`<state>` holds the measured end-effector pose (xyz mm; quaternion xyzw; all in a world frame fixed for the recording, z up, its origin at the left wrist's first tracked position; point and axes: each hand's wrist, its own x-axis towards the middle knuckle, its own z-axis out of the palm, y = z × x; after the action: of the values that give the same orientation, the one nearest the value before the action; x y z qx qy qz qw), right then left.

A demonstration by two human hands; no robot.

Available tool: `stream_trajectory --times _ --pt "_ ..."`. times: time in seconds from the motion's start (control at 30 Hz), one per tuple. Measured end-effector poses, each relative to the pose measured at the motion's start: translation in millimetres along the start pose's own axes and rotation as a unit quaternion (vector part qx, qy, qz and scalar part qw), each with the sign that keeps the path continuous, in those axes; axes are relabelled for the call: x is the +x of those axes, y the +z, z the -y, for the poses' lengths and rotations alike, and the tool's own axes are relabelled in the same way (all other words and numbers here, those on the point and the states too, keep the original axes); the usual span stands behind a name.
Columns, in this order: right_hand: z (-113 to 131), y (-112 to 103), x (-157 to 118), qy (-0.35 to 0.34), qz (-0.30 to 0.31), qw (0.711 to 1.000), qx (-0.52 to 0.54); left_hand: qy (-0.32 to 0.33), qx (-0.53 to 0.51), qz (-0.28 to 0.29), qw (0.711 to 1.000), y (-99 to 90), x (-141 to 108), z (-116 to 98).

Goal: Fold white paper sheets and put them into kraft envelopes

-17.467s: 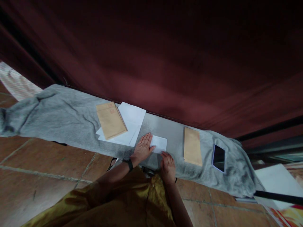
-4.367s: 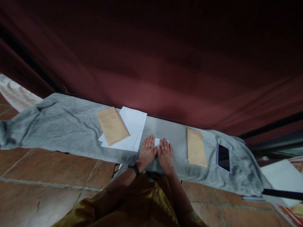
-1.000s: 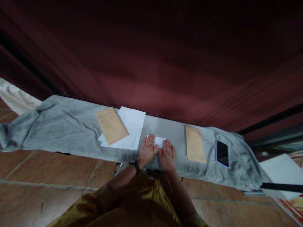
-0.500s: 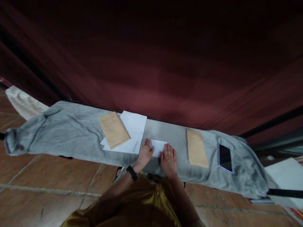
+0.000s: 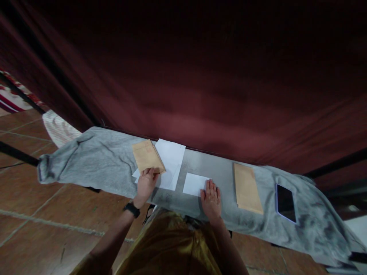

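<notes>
My left hand [image 5: 147, 185], with a black band on its wrist, is at the near edge of a brown envelope [image 5: 145, 154] on the left. Its fingers are closed on that edge, the thumb to the right. Under this envelope, which seems to top a small stack, lie white paper sheets [image 5: 174, 154]. A folded white paper [image 5: 192, 184] rests flat in front of me. My right hand [image 5: 211, 199] lies on its right edge, fingers stretched out. To the right of that hand is another brown envelope stack [image 5: 248, 188].
A grey cloth [image 5: 109, 160] covers the long narrow surface. On its right part lies a dark-screened phone or tablet [image 5: 286, 203] with a purple rim. A dark red curtain [image 5: 183, 95] hangs right behind. Tiled floor [image 5: 71, 214] shows in front.
My left hand has left the folded white paper and moved left to the brown envelope. My right hand stays on the paper. The whole view has shifted somewhat.
</notes>
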<state>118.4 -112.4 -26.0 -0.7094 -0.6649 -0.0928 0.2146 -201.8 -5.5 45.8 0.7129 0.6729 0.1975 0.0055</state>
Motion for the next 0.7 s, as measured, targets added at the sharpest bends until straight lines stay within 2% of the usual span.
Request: stream_trajectory --times 0.1,0.23,0.4,0.53,0.6,0.63,0.67,0.7 --pt "0 0 0 -0.006 -0.004 1.000 -0.004 0.015 -0.001 0.021 1.000 -1.4 -11 9" --pt "-1 1 -1 -0.013 -0.011 1.000 -0.001 0.030 0.028 -0.002 0.999 -8.4 -13 0" --pt "-4 0 0 0.005 -0.006 0.999 0.037 0.099 0.077 -0.049 0.991 -29.0 -12 -22" --pt "7 -13 10 0.039 -0.014 0.987 0.155 0.171 0.077 -0.036 0.982 -37.4 -30 -56" --pt "23 -23 17 0.077 -0.007 0.963 0.257 0.218 0.040 -0.012 0.975 -35.2 -46 -80" --pt "32 -28 20 0.102 0.007 0.943 0.318 0.243 0.021 0.004 0.970 -32.7 -54 -92" --pt "41 -33 23 0.126 0.039 0.911 0.390 0.264 0.006 0.021 0.964 -29.4 -63 -105" --pt "50 -38 25 0.151 0.080 0.867 0.469 0.282 -0.008 0.037 0.959 -25.5 -72 -117"
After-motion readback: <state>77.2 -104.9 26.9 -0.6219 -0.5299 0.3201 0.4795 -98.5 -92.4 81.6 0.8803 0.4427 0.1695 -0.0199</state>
